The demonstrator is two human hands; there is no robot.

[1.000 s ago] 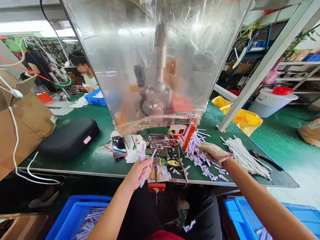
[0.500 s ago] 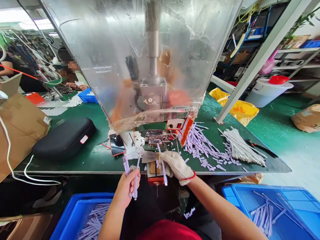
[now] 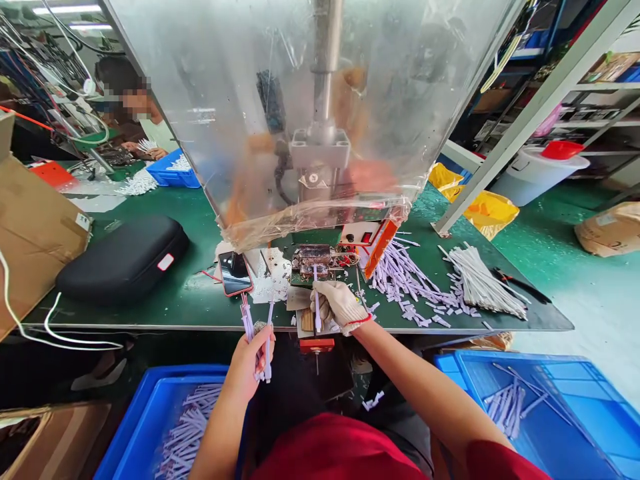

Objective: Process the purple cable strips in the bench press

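Note:
My left hand [image 3: 251,360] is closed around a few thin lavender plastic strips [image 3: 247,321], some with reddish tips, in front of the bench edge. My right hand [image 3: 340,308], in a white knit glove with a red cuff edge, pinches a single lavender strip [image 3: 317,317]. This strip points away from me, and its far end lies at the small metal fixture [image 3: 313,256] below the press. Whether the tip is seated in the fixture I cannot tell. A flat metal plate [image 3: 299,299] sits just left of the gloved fingers.
A cloudy plastic shield [image 3: 240,100] hangs before the press. Lavender strips [image 3: 400,273] and white sticks [image 3: 483,280] lie rightward. A phone [image 3: 235,273] and black case [image 3: 123,260] are leftward. Blue bins [image 3: 145,407] flank my lap. Another person [image 3: 150,127] sits back left.
My right hand has moved forward and left, bringing its strip's far end onto the metal fixture. My left hand keeps its strips. The camera view has shifted slightly.

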